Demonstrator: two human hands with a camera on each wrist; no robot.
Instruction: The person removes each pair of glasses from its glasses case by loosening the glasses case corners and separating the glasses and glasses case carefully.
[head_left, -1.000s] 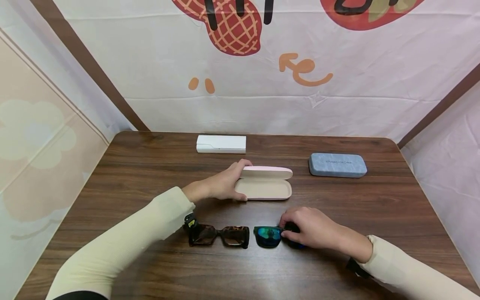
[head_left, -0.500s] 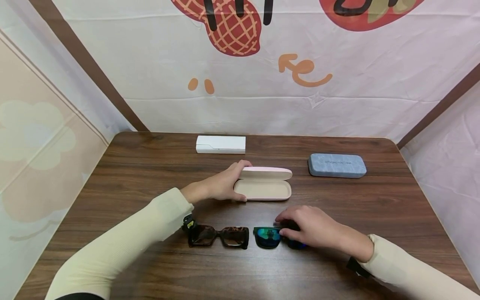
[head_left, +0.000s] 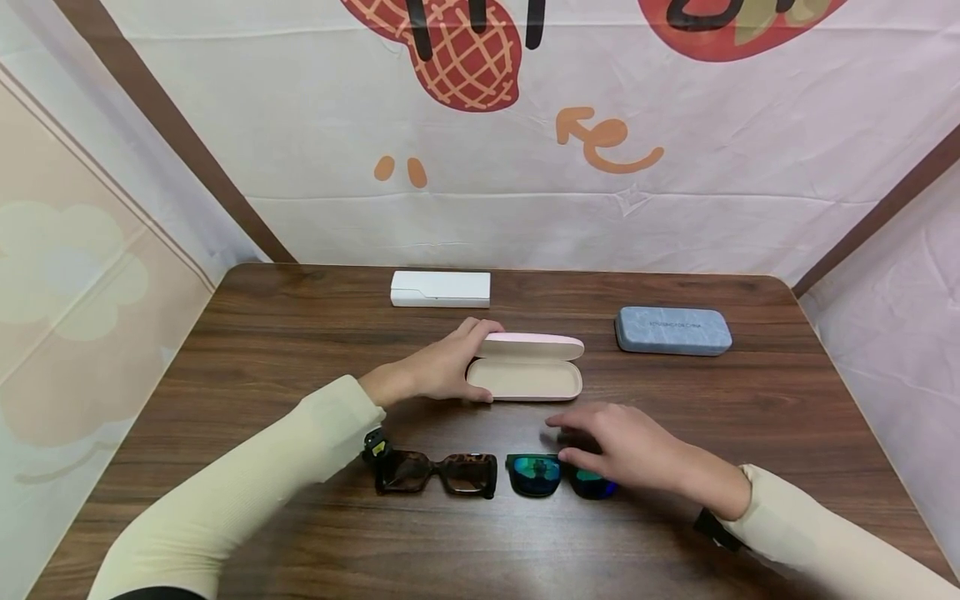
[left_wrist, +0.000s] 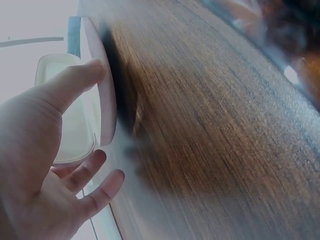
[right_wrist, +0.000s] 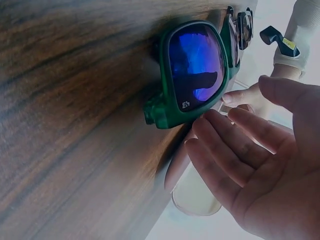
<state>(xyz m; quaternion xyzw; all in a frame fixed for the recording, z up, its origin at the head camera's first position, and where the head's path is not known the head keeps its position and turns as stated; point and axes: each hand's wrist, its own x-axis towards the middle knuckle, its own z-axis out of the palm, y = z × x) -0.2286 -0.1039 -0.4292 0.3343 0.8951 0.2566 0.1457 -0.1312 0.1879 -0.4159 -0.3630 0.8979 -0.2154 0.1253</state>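
A pink glasses case (head_left: 525, 380) with a cream lining stands with its lid up in the middle of the table. My left hand (head_left: 447, 367) grips its left end, thumb at the front rim and fingers behind; the left wrist view shows the thumb lying on the case's edge (left_wrist: 106, 107). Close in front lie green-framed sunglasses (head_left: 536, 476) with mirrored blue-green lenses, folded face-on. My right hand (head_left: 630, 446) hovers over their right part with loosely extended fingers and nothing held. In the right wrist view its fingers are beside the mirrored lens (right_wrist: 197, 65).
Tortoiseshell sunglasses (head_left: 468, 477) lie left of the green pair, near the left sleeve. At the back of the brown wooden table (head_left: 300, 317) stand a white case (head_left: 442, 290) and, to the right, a light blue glasses case (head_left: 673, 332), both closed.
My right hand has let go of the green sunglasses and lifted slightly away toward the back, its fingers spreading, so their right lens shows. The left hand stays on the pink case.
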